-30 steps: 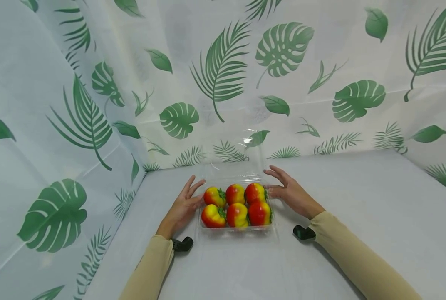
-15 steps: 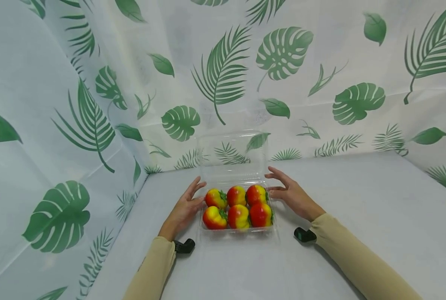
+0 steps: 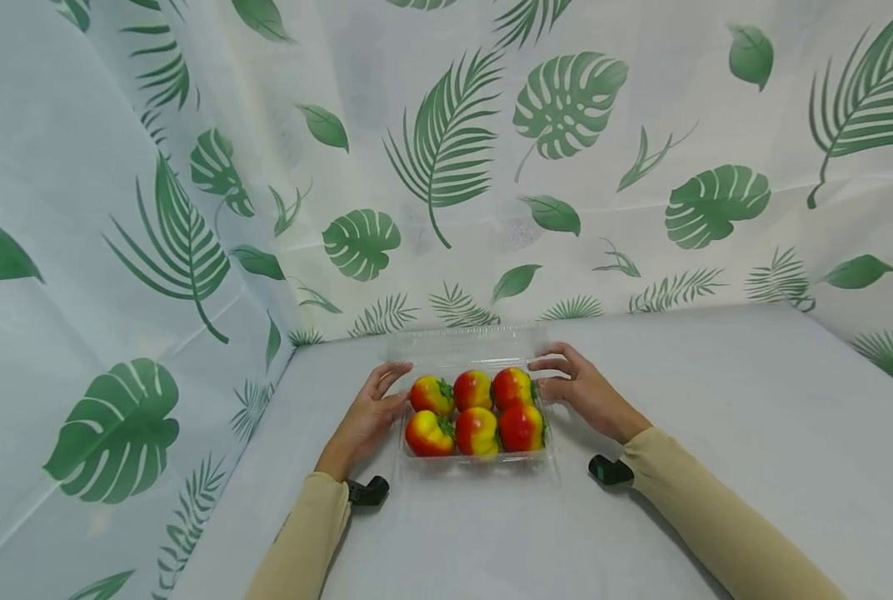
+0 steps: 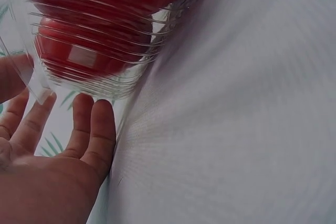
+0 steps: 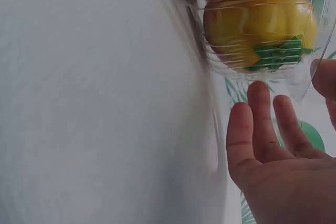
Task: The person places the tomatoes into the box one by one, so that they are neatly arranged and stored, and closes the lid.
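A clear plastic clamshell box (image 3: 461,460) stands on the table, filled with several red-and-yellow bell peppers (image 3: 476,431). Its see-through lid (image 3: 465,343), hinged at the far side, is raised and tilted. At the box's left side is my left hand (image 3: 366,421); its thumb (image 4: 13,77) touches the rim while the other fingers extend alongside. On the opposite side my right hand (image 3: 592,398) mirrors this, with the thumb (image 5: 324,78) at the rim and the fingers nearly straight beside the ridged wall. Exact contact between the fingertips and the lid is hard to tell.
The table (image 3: 679,375) has a pale grey-white cover. A white curtain with green leaf prints (image 3: 446,167) hangs behind it and along the left side. Dark wrist devices (image 3: 609,470) sit at both cuffs.
The lid's upper edge has dropped and looks wider, tipping from nearly upright towards me. Both hands' fingertips have lowered slightly with it. The box and peppers stay in place.
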`<act>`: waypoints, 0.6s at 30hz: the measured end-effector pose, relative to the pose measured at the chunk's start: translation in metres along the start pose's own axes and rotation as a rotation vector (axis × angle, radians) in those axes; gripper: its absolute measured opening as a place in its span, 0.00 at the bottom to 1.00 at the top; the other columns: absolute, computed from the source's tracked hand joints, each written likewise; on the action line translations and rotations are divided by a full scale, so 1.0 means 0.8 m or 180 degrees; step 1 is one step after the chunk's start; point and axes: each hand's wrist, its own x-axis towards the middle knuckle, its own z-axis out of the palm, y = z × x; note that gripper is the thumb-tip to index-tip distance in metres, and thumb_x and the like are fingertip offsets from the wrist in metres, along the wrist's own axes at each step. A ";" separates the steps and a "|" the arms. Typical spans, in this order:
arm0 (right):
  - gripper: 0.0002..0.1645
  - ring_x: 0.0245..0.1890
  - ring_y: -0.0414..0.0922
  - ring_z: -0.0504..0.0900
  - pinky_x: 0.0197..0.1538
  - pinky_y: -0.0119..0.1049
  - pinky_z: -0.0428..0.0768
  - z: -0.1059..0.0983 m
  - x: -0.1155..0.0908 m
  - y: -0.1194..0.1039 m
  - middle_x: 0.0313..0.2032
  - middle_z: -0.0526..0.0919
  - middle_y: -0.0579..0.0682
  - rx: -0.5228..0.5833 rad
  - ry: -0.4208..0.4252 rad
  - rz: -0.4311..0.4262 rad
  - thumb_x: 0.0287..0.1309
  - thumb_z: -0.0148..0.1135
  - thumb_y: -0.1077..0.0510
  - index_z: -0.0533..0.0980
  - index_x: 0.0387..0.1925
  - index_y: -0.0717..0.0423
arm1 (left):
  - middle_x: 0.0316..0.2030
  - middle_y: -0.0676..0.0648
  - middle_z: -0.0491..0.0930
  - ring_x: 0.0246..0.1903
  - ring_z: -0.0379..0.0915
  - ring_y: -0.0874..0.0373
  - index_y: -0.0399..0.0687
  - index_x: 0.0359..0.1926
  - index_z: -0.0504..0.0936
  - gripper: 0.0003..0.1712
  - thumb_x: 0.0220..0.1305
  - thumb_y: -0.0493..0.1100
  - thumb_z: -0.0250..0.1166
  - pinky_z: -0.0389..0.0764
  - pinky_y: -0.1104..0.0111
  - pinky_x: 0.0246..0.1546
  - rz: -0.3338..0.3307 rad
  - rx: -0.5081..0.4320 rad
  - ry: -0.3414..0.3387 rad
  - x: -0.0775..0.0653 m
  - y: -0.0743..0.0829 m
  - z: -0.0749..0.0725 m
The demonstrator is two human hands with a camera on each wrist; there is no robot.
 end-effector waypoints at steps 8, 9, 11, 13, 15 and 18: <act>0.23 0.61 0.59 0.76 0.52 0.37 0.81 0.001 0.000 0.002 0.71 0.70 0.68 -0.0296 0.0094 0.0112 0.77 0.62 0.58 0.68 0.65 0.64 | 0.81 0.38 0.59 0.69 0.67 0.48 0.32 0.69 0.65 0.22 0.78 0.26 0.55 0.81 0.72 0.50 -0.0014 0.0103 0.0130 -0.002 -0.003 -0.001; 0.23 0.61 0.58 0.76 0.52 0.36 0.81 0.000 0.000 0.002 0.71 0.70 0.68 -0.0333 0.0096 0.0125 0.78 0.62 0.57 0.69 0.65 0.64 | 0.82 0.38 0.58 0.71 0.64 0.46 0.31 0.69 0.65 0.23 0.78 0.26 0.55 0.81 0.72 0.50 -0.0012 0.0103 0.0123 -0.003 -0.002 -0.001; 0.24 0.62 0.58 0.76 0.52 0.36 0.81 -0.001 0.000 0.001 0.71 0.71 0.67 -0.0375 0.0085 0.0143 0.78 0.62 0.56 0.69 0.66 0.64 | 0.82 0.38 0.58 0.73 0.62 0.43 0.32 0.69 0.65 0.22 0.78 0.27 0.55 0.80 0.72 0.51 -0.0027 0.0141 0.0140 -0.003 -0.002 -0.001; 0.24 0.62 0.58 0.76 0.53 0.36 0.81 -0.002 0.000 -0.001 0.70 0.72 0.67 -0.0404 0.0064 0.0137 0.78 0.61 0.57 0.69 0.66 0.65 | 0.82 0.38 0.58 0.75 0.60 0.43 0.33 0.68 0.65 0.21 0.79 0.28 0.55 0.79 0.68 0.57 -0.0028 0.0200 0.0154 -0.003 -0.002 0.000; 0.22 0.61 0.56 0.76 0.53 0.36 0.82 -0.003 -0.002 -0.003 0.69 0.73 0.67 -0.0377 0.0048 0.0138 0.78 0.59 0.58 0.69 0.65 0.66 | 0.82 0.37 0.57 0.77 0.57 0.42 0.33 0.69 0.65 0.21 0.80 0.30 0.55 0.74 0.62 0.65 -0.0021 0.0292 0.0149 -0.002 -0.002 0.001; 0.19 0.59 0.53 0.76 0.55 0.36 0.83 -0.003 -0.005 -0.006 0.66 0.74 0.67 -0.0264 0.0025 0.0128 0.78 0.55 0.61 0.70 0.63 0.68 | 0.82 0.37 0.56 0.81 0.50 0.40 0.33 0.70 0.63 0.20 0.82 0.31 0.53 0.61 0.50 0.76 -0.0009 0.0427 0.0107 -0.002 -0.002 0.005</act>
